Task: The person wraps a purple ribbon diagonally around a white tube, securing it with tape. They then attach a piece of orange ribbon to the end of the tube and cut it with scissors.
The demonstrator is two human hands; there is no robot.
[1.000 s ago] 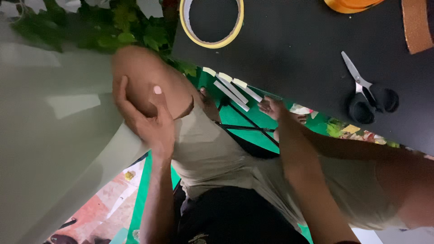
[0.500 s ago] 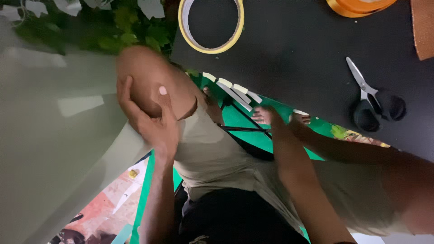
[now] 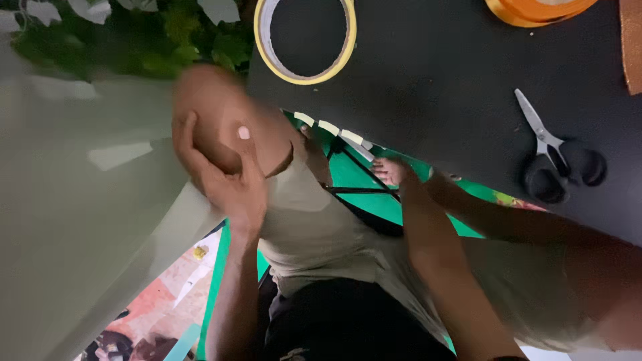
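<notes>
My left hand (image 3: 227, 177) lies over my bare knee (image 3: 221, 113), thumb on one side and fingers spread across the top, holding nothing. My right hand (image 3: 391, 170) reaches under the edge of the black table (image 3: 435, 87), its fingertips bunched close to a row of short pale tape strips (image 3: 338, 130) stuck along that edge. The fingers are small and blurred, so any grip is unclear. A yellow-rimmed tape roll (image 3: 304, 67) lies flat on the table above the strips.
Black-handled scissors (image 3: 555, 160) lie on the table at the right. An orange roll (image 3: 535, 10) sits at the top edge. Green leaves (image 3: 134, 40) fill the upper left, and a pale green sheet (image 3: 73, 220) hangs at the left. A green mat (image 3: 361, 177) lies below.
My right hand has edged a little left and down along the table edge, nearer the tape strips. My left hand stays on the knee.
</notes>
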